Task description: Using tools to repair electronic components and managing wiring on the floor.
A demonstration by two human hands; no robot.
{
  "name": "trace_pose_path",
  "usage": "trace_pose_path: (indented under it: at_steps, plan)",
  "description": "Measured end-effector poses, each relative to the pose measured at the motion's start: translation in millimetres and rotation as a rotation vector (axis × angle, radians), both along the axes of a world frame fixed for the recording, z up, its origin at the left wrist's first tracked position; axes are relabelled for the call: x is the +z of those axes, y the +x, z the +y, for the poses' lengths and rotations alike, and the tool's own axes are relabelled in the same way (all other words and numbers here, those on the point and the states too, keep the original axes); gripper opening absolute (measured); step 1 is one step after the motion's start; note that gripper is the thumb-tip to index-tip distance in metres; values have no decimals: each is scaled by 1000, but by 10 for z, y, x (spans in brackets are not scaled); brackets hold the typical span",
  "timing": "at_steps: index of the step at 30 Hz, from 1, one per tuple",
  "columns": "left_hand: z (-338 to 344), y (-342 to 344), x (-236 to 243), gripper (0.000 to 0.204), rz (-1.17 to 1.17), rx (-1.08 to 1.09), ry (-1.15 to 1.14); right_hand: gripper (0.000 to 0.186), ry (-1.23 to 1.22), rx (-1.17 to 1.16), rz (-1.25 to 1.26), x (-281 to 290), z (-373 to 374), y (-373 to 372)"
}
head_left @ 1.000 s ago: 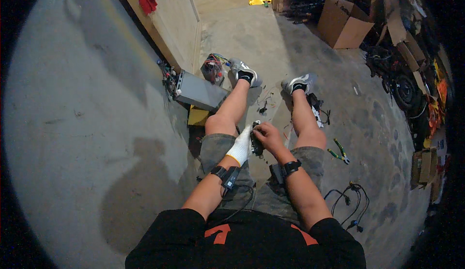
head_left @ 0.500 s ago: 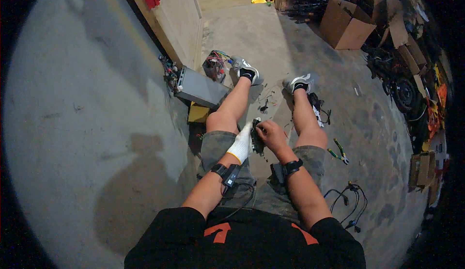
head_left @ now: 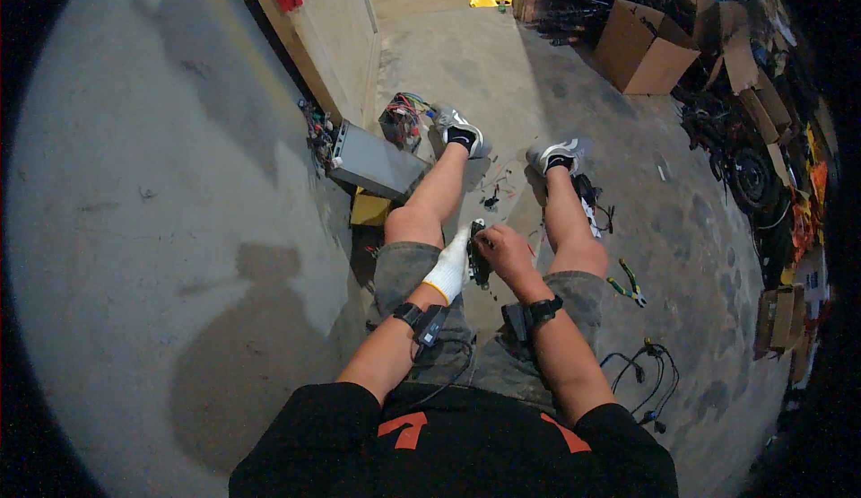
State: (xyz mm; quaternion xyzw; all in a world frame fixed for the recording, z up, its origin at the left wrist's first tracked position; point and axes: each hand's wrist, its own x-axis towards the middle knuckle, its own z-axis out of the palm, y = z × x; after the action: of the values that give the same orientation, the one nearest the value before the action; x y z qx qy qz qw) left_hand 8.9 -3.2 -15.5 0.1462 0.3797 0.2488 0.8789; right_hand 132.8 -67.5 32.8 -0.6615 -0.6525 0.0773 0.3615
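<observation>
Between my knees, my left hand [head_left: 453, 265], in a white knit glove with a yellow cuff edge, is closed around a dark, narrow, elongated part [head_left: 481, 269]. Its exact kind is too small to make out. My bare right hand [head_left: 506, 252] is against the part's right side, its fingers curled in and pinched at the upper end. Whether those fingertips hold the part itself or something small on it is hidden. Below my hands, small dark bits lie on the floor, and a small black piece [head_left: 491, 201] with thin wires rests just beyond them.
Green-handled pliers [head_left: 627, 284] and black cables [head_left: 647, 372] lie to my right. On the left stand a grey metal case [head_left: 377, 159], a yellow box [head_left: 369, 208] and a container of coloured wires [head_left: 401, 126]. Cardboard boxes [head_left: 644, 49] and piled parts line the far right.
The view has shifted very slightly. My hands stay on the dark part in nearly the same pose, with only a slight movement of the right fingers.
</observation>
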Motion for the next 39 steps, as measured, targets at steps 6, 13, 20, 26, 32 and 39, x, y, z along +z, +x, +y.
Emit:
trace_pose_path:
  at_steps: [6,13,20,26,32,39]
  plan:
    - [-22,-2,-14,33,30,-8,28,12,-29,-40,-16,20,-10,-22]
    - [-22,11,-51,33,78,-6,27,12,-82,-54,-53,10,1,-28]
    - [-3,17,-82,34,118,-22,18,12,-142,-55,-64,-9,17,-33]
    - [-33,60,1,40,171,21,41,12,-170,-69,-70,17,4,-44]
    - [-44,65,29,41,196,0,21,11,-152,-55,-65,16,-4,-31]
    - [8,-33,-130,35,145,2,6,8,-54,-86,-128,-12,15,-160]
